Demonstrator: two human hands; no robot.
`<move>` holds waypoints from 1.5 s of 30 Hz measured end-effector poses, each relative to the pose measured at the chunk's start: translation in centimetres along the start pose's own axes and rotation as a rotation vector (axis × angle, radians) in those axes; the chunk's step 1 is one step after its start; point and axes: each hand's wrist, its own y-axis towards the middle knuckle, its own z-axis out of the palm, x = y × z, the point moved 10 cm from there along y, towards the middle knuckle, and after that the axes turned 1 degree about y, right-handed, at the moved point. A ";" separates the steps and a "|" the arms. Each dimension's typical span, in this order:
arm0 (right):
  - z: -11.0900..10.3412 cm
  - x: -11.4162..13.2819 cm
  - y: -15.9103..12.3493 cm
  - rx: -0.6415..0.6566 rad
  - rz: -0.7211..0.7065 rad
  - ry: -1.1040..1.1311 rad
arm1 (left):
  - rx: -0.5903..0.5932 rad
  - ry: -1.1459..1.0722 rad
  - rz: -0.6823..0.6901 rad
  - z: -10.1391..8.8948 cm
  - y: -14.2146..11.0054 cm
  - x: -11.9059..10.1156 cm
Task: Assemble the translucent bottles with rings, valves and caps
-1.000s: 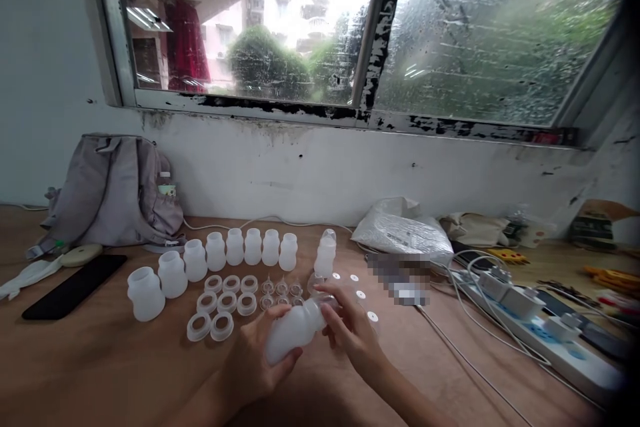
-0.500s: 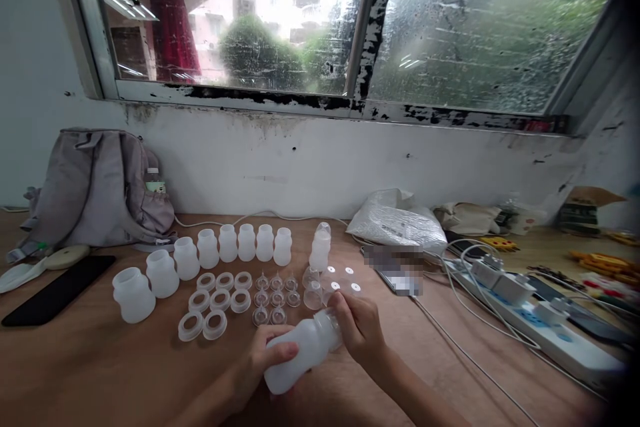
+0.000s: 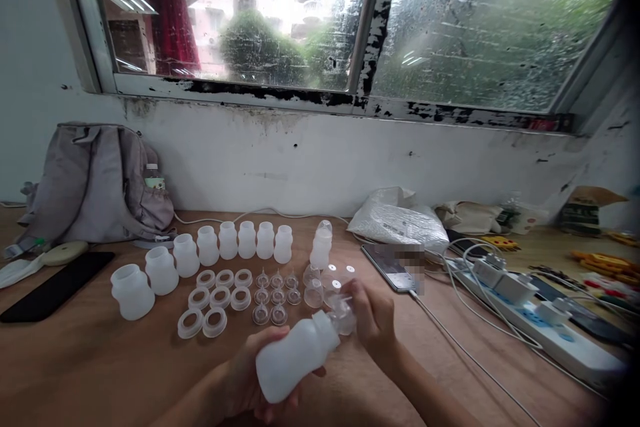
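My left hand [image 3: 260, 370] is wrapped round a frosted baby bottle [image 3: 295, 360], tilted with its neck up to the right. By the bottle's mouth, the fingers of my right hand [image 3: 370, 313] are pinched on a clear teat [image 3: 341, 310], partly hidden by the fingers. Whether the teat touches the bottle neck, I cannot tell. Just beyond my hands lie several clear teats [image 3: 277, 297] in rows and several frosted collar rings [image 3: 220, 296]. Clear domed caps [image 3: 313, 295] stand behind my right hand, some partly covered by it.
Several open bottles [image 3: 160, 271] stand in a curved row at the back left. One capped bottle [image 3: 321, 248] stands upright. To the right are a phone [image 3: 387, 267] with a cable and a power strip [image 3: 555, 340]. A backpack [image 3: 95, 180] sits far left.
My right hand has moved a little right, away from the bottle's mouth, uncovering the neck and the clear teat. My left hand has shifted its hold lower round the bottle.
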 end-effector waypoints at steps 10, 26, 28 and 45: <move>2.7 -0.1 0.8 0.252 -0.074 -0.216 | -0.088 -0.188 0.544 -2.3 -1.3 -4.8; 6.8 0.2 -1.5 0.589 -0.204 -0.574 | -0.218 -0.261 0.606 -3.5 -2.0 -5.7; 6.5 0.4 -1.4 0.540 -0.205 -0.568 | -0.218 -0.250 0.605 -3.4 -2.0 -5.7; 5.6 1.2 -1.3 0.329 -0.211 -0.353 | -0.417 0.085 0.630 -3.5 -2.9 -6.2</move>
